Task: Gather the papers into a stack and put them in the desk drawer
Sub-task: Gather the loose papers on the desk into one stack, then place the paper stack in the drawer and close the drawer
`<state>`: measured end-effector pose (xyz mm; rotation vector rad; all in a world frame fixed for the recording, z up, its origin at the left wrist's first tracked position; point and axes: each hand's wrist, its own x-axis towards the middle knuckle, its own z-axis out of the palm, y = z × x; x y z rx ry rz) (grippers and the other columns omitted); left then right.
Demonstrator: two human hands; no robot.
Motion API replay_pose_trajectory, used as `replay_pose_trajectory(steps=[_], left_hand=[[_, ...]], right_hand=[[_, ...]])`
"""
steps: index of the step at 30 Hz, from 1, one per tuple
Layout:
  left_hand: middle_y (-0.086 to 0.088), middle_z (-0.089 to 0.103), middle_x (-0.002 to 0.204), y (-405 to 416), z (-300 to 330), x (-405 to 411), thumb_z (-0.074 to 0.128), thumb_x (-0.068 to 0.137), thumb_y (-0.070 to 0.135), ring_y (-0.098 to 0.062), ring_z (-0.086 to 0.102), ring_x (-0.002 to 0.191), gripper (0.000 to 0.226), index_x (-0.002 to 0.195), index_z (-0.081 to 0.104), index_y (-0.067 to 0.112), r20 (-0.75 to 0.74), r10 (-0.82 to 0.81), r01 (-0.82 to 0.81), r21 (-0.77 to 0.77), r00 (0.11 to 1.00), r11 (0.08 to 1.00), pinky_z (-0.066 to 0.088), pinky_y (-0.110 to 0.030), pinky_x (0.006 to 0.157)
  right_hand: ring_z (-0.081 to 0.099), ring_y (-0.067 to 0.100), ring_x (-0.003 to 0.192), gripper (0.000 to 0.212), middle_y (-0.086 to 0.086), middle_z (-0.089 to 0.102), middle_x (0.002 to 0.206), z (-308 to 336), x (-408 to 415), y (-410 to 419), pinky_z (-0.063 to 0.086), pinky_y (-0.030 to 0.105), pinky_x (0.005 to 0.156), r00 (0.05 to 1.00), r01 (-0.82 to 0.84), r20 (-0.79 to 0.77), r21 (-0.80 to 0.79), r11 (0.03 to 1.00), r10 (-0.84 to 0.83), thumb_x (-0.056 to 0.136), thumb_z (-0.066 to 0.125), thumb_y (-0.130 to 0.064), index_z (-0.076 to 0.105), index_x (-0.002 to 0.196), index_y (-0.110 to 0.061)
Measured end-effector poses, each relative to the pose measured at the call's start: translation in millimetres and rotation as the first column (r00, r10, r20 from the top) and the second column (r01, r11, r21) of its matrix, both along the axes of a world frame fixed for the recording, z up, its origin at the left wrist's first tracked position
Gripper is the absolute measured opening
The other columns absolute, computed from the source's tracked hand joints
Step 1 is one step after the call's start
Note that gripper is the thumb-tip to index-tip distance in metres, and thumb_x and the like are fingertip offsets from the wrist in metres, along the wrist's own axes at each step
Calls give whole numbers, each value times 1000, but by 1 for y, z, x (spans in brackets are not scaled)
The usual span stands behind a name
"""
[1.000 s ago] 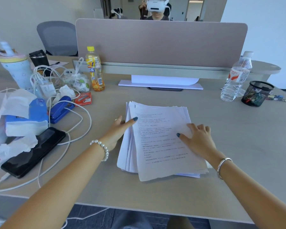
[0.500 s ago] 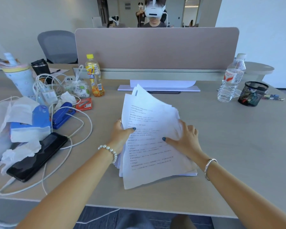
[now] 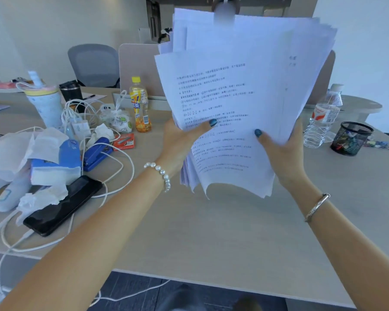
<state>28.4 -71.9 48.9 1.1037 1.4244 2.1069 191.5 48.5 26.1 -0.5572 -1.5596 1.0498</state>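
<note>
Our left hand [image 3: 180,140] and right hand [image 3: 283,151] each pinch a side of the papers [image 3: 238,97], thumbs in front, sheets upright and clear of the desk [image 3: 211,239], likely to square the uneven edges. No drawer in view.

Bare desk [image 3: 211,232] under the hands; cables [image 3: 112,176], phone [image 3: 63,205] crowding its left side.
</note>
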Motion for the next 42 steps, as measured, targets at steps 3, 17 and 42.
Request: replay_pose_trajectory(steps=[3, 17, 42], left_hand=[[16, 68, 93, 1, -23, 0, 79, 69, 9, 14, 64, 80, 32, 88, 61, 28, 16, 11, -9, -108, 1000, 994, 57, -16, 66], [7, 76, 95, 6, -85, -4, 81, 66, 22, -19, 70, 97, 29, 93, 72, 25, 144, -82, 123, -305, 986, 944, 56, -35, 85], [7, 72, 91, 53, -96, 138, 70, 78, 36, -12, 69, 85, 18, 91, 69, 24, 123, -190, 217, -274, 974, 937, 56, -24, 71]], right_hand=[[59, 8, 106, 54, -2, 61, 119, -21, 7, -2, 50, 27, 85, 990, -47, 134, -52, 998, 53, 69, 76, -22, 50, 117, -23], [67, 6, 67, 13, -8, 69, 79, -54, 17, -16, 54, 22, 57, 958, -115, 212, -332, 936, 193, 75, 75, -16, 65, 78, -25], [62, 23, 71, 36, 11, 65, 84, -52, 179, -6, 52, 34, 63, 980, 195, 110, -399, 896, -164, 77, 73, -27, 63, 93, 4]])
